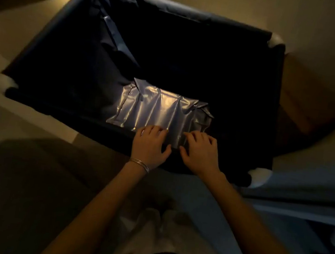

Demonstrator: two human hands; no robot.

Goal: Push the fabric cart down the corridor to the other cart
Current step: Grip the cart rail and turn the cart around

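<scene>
A dark blue fabric cart with white corner joints fills the middle of the head view, seen from above. Its inside is dark. A shiny grey plastic package lies against the near wall. My left hand and my right hand rest side by side on the cart's near rim, fingers curled over it and touching the package's edge. A thin bracelet circles my left wrist. At the right edge, part of another blue fabric frame shows, with a white corner close to the cart's near right corner.
Beige floor surrounds the cart, brighter ahead and to the left. A dark shape sits in the top left corner. A brown box-like surface stands to the right of the cart. My legs and shoes are below the hands.
</scene>
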